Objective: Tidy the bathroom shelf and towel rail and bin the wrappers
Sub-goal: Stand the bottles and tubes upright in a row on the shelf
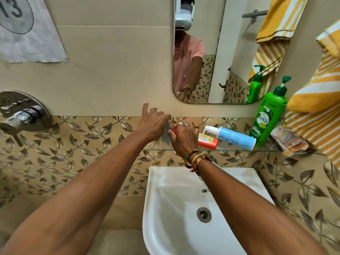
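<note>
Glass shelf (239,150): blue bottle (237,138) lying flat, long axis left-right, pump cap pointing left. Red tube (207,141) likewise flat, held by right hand (184,138). Left hand (153,124) pinching a pale item, fingers spread.

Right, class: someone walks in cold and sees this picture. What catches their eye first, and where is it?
Probably the tall green pump bottle standing upright at the right of the glass shelf, beside the yellow striped towel. Next, the two hands meeting at the shelf's left end: the right hand lies over a red bottle on its side, the left hand spreads beside it. Below sits the white basin.
</note>
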The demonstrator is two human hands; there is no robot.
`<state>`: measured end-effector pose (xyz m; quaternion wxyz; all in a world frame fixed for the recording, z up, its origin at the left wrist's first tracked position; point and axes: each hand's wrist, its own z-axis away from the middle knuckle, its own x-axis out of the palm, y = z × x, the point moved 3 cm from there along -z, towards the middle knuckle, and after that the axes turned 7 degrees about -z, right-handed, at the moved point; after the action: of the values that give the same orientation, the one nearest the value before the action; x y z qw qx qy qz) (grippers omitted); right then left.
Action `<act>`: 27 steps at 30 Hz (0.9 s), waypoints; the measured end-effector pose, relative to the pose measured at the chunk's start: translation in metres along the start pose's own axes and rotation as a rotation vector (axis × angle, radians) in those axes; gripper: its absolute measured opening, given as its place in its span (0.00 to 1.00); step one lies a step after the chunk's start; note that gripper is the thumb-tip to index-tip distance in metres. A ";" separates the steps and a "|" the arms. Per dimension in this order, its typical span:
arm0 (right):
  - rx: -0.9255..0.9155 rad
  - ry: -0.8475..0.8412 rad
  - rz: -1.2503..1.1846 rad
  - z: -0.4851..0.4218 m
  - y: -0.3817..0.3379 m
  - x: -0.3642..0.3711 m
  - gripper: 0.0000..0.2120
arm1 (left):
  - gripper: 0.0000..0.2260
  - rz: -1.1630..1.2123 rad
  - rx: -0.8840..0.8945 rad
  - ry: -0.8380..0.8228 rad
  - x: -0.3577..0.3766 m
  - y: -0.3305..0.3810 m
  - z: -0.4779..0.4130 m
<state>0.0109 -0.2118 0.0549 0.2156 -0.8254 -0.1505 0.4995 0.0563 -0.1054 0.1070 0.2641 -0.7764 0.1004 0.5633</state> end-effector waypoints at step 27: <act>0.079 -0.076 -0.172 -0.014 -0.001 0.033 0.12 | 0.47 0.605 -0.171 -0.044 0.028 -0.038 0.012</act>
<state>0.0387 -0.1989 0.0364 0.2843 -0.7809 -0.2091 0.5155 0.0735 -0.0637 0.0896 0.0203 -0.7183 0.2734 0.6394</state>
